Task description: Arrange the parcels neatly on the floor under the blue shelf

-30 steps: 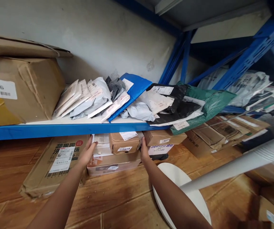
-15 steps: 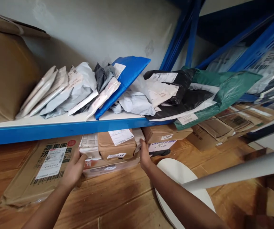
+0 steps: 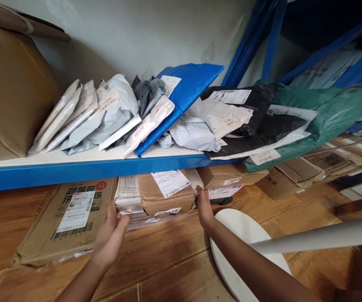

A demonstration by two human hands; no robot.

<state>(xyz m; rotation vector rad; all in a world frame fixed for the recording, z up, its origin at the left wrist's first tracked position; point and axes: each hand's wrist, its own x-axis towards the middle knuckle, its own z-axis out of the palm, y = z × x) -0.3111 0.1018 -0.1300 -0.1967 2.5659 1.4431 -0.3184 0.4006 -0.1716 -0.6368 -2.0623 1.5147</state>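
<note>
Under the blue-edged shelf, a brown cardboard box [image 3: 166, 201] with white end sections and a white label lies on top of a lower box [image 3: 155, 223]. My left hand [image 3: 113, 230] grips its left end, thumb at the front and fingers around the side. At its right end, my right hand [image 3: 204, 205] is closed on the corner, some fingers hidden behind it. Left of my left hand, a flat carton [image 3: 74, 214] with Chinese print leans back. Just right of my right hand stands another brown box [image 3: 225, 175] on a white printed one.
The shelf edge [image 3: 83, 171] runs just above the boxes. On the shelf are several mailer bags, including a blue one [image 3: 181, 92] and a green one [image 3: 322, 109]. A round white base [image 3: 234, 235] with a slanting pole [image 3: 319, 235] stands on the wooden floor.
The held box has come forward between both hands, and less of the box beneath it shows. The whole view has shifted, with the shelf goods now farther right.
</note>
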